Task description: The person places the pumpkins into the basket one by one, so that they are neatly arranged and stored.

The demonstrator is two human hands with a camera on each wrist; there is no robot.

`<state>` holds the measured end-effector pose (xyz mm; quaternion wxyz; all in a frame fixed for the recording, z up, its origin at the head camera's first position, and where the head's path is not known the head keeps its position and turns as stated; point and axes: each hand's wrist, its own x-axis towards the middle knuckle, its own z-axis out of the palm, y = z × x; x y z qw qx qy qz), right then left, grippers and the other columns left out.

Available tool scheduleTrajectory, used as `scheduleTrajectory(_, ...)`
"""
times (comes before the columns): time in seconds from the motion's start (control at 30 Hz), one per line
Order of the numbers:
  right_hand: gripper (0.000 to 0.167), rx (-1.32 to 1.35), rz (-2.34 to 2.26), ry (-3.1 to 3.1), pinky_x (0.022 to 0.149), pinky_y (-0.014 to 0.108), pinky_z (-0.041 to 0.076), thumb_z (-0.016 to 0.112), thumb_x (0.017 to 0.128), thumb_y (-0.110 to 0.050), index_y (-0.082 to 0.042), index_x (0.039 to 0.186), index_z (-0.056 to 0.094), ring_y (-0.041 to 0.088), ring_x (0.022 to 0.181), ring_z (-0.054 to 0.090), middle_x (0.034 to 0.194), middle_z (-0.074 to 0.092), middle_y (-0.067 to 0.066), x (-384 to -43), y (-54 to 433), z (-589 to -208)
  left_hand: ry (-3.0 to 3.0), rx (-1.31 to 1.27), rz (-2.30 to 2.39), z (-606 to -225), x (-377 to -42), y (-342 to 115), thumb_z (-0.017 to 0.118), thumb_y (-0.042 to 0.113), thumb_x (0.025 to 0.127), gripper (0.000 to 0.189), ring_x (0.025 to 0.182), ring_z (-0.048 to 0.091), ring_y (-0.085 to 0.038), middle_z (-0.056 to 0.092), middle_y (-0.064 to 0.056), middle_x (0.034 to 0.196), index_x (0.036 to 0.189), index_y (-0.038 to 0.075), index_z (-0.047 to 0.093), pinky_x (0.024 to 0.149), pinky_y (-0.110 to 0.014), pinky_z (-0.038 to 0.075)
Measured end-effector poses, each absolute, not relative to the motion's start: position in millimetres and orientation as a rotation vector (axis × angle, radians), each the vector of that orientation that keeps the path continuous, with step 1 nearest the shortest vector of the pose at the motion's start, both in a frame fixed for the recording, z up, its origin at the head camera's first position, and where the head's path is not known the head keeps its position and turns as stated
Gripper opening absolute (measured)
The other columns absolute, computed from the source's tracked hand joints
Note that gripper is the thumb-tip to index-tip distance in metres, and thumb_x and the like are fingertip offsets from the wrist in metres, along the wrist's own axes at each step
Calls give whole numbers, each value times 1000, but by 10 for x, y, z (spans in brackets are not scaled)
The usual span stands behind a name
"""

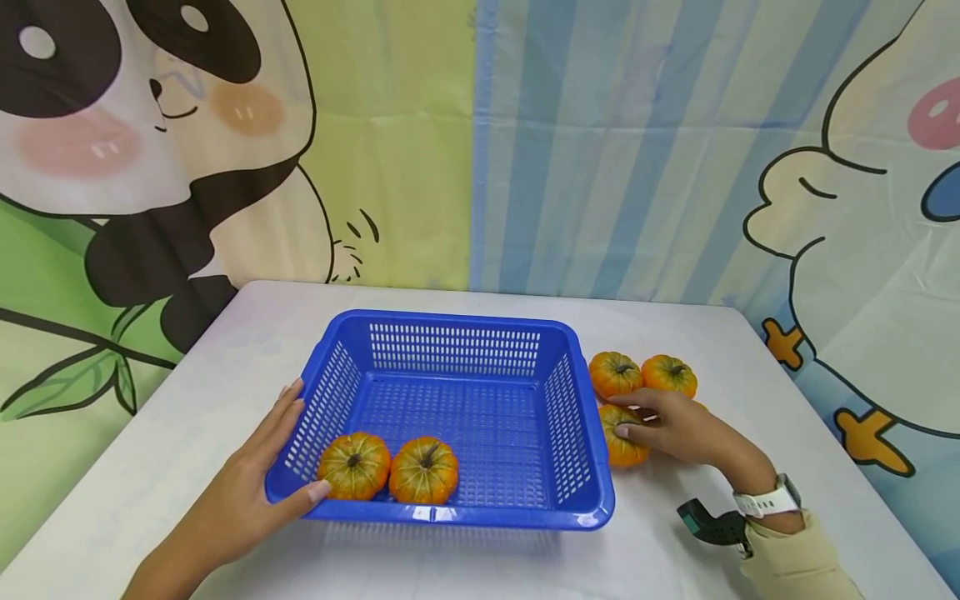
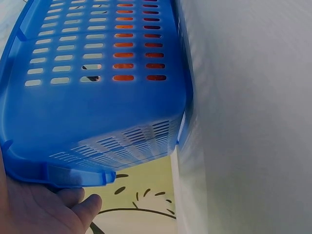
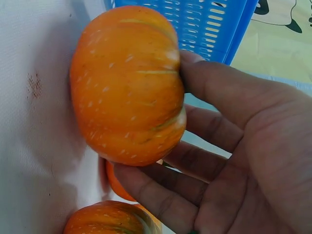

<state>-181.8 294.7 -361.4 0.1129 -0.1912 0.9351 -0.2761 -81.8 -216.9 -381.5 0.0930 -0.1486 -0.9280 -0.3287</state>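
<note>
A blue plastic basket [image 1: 450,515] with slotted walls stands on the table. Two small orange pumpkins, one at left [image 1: 354,467] and one at right [image 1: 424,471], sit inside along its near wall. My left hand [image 1: 232,492] rests against the basket's left rim, fingers extended and thumb over the near left corner. Outside the basket's right wall, my right hand [image 1: 678,427] holds another pumpkin [image 3: 129,87] between thumb and fingers, low by the table. Behind it are two more pumpkins, a nearer one [image 1: 615,373] and one farther right [image 1: 669,375]. My right hand mostly hides a further pumpkin.
The white table [image 1: 187,417] ends at a hanging cloth backdrop [image 1: 600,150] with cartoon animals and stripes. On my right wrist are a white watch [image 1: 768,498] and a dark strapped device [image 1: 708,525].
</note>
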Motion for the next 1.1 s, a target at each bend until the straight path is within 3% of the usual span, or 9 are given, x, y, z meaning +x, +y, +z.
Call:
scheduleTrajectory(0.53, 50, -617, -930, 2786, 85, 39, 55, 68, 92, -31, -3, 133, 59, 35, 112, 60, 126, 61, 17, -1808, 2992, -3579, -2751, -442, -970, -3824, -821, -2173, 74, 36, 83, 96, 146, 14, -33, 7, 3, 163, 157, 15, 17, 95, -73, 31)
scheduleTrajectory(0.93, 50, -577, -938, 2930, 89, 53, 51, 69, 91, -34, -7, 132, 61, 35, 108, 60, 123, 63, 17, -1774, 2987, -3513, -2753, -439, -980, -3820, -817, -2177, 74, 36, 84, 95, 146, 12, -33, 7, 1, 163, 157, 14, 16, 97, -72, 29)
scheduleTrajectory(1.1, 51, -531, -969, 2956, 88, 51, 52, 67, 93, -32, -3, 134, 58, 39, 110, 59, 126, 60, 21, -1730, 3010, -3455, -2748, -451, -998, -3829, -826, -2171, 74, 35, 84, 95, 147, 12, -31, 7, 2, 163, 157, 14, 17, 97, -72, 30)
